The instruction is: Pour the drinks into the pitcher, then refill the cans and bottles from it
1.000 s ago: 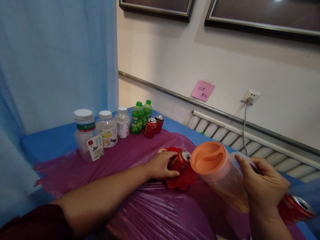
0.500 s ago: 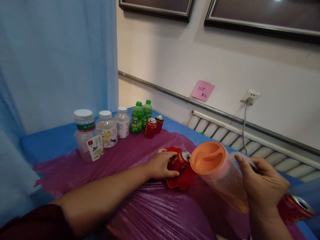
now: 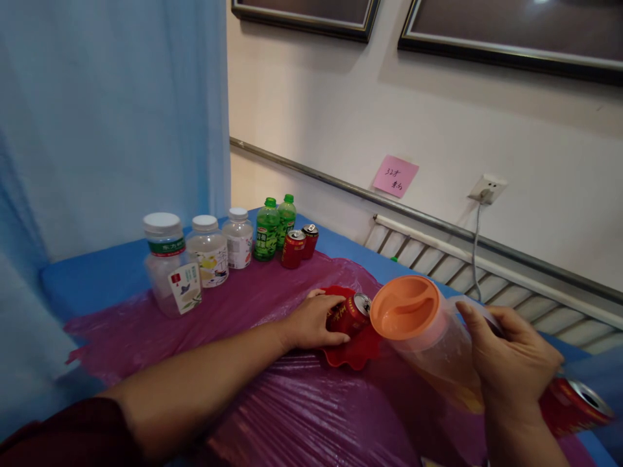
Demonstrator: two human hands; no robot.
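Note:
My left hand [image 3: 316,321] is wrapped round a red can [image 3: 349,314], which tilts to the right over a red scalloped dish [image 3: 355,353]. In my right hand [image 3: 516,353] is the handle of a clear pitcher [image 3: 445,363] with an orange lid [image 3: 405,307]. The pitcher leans left, its lid beside the top of the can, and yellowish liquid lies low inside it. Whether any liquid passes between them cannot be seen. Another red can [image 3: 572,405] stands at the far right, partly behind my right wrist.
Three clear jars with white caps [image 3: 207,253], two green bottles [image 3: 267,233] and two red cans [image 3: 293,250] stand at the back left. Purple plastic sheeting [image 3: 292,408] covers part of the blue table [image 3: 87,275]. A radiator [image 3: 433,259] runs along the wall.

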